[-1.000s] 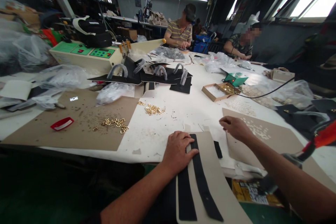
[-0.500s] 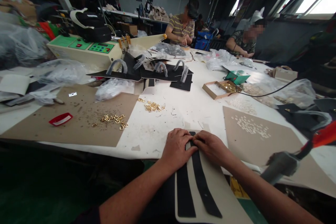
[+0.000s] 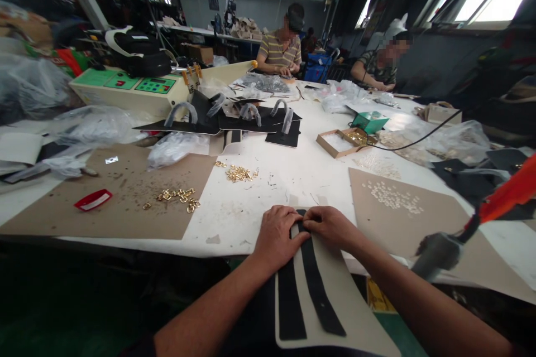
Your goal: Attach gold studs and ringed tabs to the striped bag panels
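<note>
A beige panel [image 3: 360,312] rests partly over the table's front edge, with its near end hanging toward me. Fixed or lying along its left side is a wide black strip [image 3: 291,304]. Beside that runs a narrower black strap [image 3: 316,284] with a small hole near its pointed end. My left hand [image 3: 280,237] is closed at the strap's far end, thumb and fingers pressing it. From the other side my right hand [image 3: 333,228] pinches the same end; its fingertips meet those of the left. The exact contact under the fingers is hidden.
Gold buckles [image 3: 178,195] and a red tray [image 3: 92,199] lie on brown card at left. More gold hardware [image 3: 240,173] sits mid-table. Clear small pieces [image 3: 393,196] are scattered at right, near an orange-handled tool [image 3: 444,254]. Two people work across the table.
The view has shifted slightly, so the scene sits a little further left. Both hands stay at the strap's far end, with only slight finger movement.
</note>
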Demonstrator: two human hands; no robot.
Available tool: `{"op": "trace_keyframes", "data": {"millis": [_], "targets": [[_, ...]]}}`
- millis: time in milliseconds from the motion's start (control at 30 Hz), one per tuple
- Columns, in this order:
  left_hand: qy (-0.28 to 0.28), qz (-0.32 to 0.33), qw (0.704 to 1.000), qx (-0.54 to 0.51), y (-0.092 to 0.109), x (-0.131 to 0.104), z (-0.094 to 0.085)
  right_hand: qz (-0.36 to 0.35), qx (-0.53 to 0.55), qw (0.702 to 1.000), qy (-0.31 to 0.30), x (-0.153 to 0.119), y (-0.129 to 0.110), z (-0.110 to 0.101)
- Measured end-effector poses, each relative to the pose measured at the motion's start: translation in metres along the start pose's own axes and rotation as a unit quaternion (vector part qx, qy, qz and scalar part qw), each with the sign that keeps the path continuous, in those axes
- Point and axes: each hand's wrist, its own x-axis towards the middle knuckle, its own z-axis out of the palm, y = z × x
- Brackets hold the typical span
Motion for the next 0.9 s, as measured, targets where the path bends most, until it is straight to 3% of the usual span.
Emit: {"op": "trace_keyframes", "data": {"millis": [500,900], "targets": [[-0.003,0.001,1.000,0.014,0.0030,0.0041,-0.0012,-0.022,-0.064,0.998,-0.006,0.0017,-0.0063,-0.0061],[-0.003,0.014,0.999,0.039,-0.0022,0.0054,0.0010,0.009,-0.042,0.997,0.069,0.0038,-0.0061,0.0003]]}}
